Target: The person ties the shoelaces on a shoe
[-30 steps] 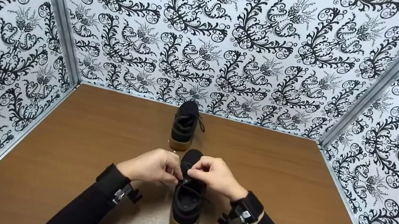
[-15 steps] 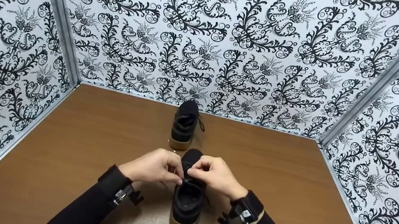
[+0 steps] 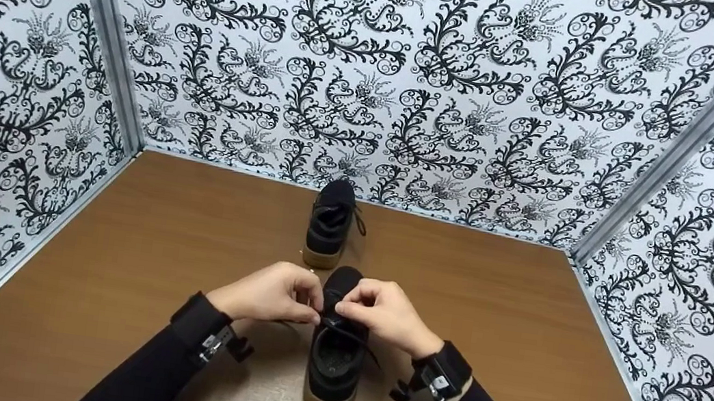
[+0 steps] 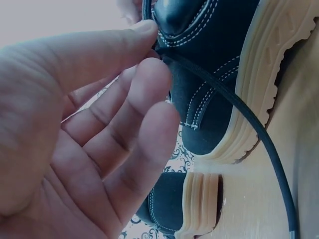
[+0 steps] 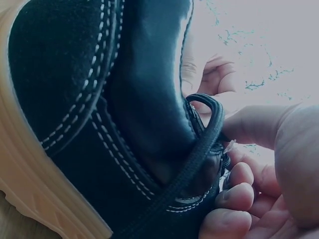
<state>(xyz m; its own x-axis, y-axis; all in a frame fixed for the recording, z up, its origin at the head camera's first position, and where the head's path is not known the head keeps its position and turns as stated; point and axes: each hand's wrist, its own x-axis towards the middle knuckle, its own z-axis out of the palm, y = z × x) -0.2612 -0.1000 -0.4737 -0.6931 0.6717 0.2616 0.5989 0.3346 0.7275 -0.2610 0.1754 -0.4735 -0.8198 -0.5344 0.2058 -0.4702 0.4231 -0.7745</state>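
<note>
A black shoe (image 3: 331, 387) with a tan sole and white stitching stands upright in front of me, heel toward me. My left hand (image 3: 269, 294) is at the left of its lacing, thumb and forefinger pinching the black shoelace (image 4: 249, 112). From those fingertips one lace end hangs down over the shoe's side. At the right of the lacing, my right hand (image 3: 386, 316) pinches the lace between thumb and fingers, close to the top eyelets. In the right wrist view a stretch of lace bows out beside the thumb and crosses the shoe's collar (image 5: 149, 99). The hands partly hide the knot area.
A second black shoe (image 3: 329, 224), also tan-soled, stands farther back with its lace looping out on the right. The brown wooden table (image 3: 488, 301) ends at patterned black-and-white walls (image 3: 359, 76) on three sides. Each wrist wears a black camera band (image 3: 445, 371).
My left hand moved slightly right toward the lacing, then back left and a little up. The lace over the shoe's opening shifted with it. My right hand has stayed in place.
</note>
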